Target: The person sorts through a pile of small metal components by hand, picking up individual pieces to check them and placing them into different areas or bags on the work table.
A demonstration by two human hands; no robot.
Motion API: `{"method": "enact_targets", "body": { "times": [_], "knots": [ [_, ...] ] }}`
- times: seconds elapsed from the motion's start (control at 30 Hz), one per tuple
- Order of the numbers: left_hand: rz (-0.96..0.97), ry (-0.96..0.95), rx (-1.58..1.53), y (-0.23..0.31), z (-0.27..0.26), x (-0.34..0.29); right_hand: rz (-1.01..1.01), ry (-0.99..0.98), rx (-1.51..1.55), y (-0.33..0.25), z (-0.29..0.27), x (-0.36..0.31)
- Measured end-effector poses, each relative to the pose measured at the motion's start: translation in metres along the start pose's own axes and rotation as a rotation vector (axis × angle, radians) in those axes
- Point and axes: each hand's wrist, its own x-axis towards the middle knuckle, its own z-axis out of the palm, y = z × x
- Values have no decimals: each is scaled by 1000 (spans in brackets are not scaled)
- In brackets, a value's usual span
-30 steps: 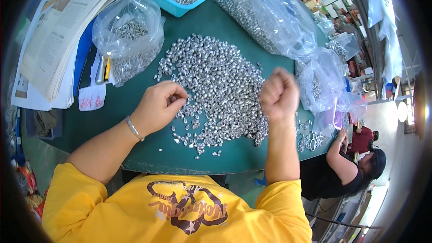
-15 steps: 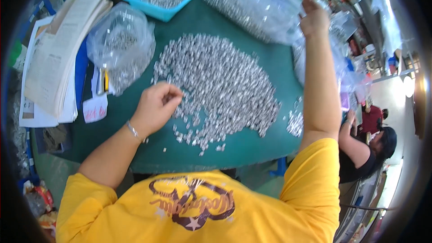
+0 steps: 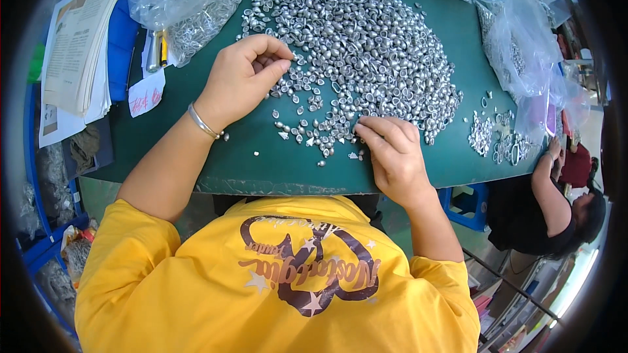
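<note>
While my left hand [image 3: 243, 78] curls with thumb and fingertips pinched at the near edge of the heap of small silver metal caps [image 3: 356, 46], I cannot tell whether it grips one. My right hand [image 3: 392, 153] lies nearly flat, fingers extended onto caps at the heap's front. The heap covers the green table [image 3: 261, 167], clear bags [image 3: 190, 0] beyond.

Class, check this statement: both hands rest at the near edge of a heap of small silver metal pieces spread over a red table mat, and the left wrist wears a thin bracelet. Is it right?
Not quite. The head view shows the table mat is dark green, not red. The rest stands: the left hand and right hand rest at the near edge of the heap of small silver metal pieces, and the left wrist wears a thin bracelet.
</note>
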Motion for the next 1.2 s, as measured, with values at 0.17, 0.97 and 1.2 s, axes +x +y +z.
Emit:
{"method": "enact_targets", "body": {
  "times": [0.17,0.97,1.2],
  "knots": [
    [-29,-12,2,-1,-1,0,262,299,197,2,8,-15],
    [626,-289,445,34,59,-8,447,546,439,5,12,-15],
    [673,-215,556,40,67,-11,617,504,717,5,13,-19]
  ]
}}
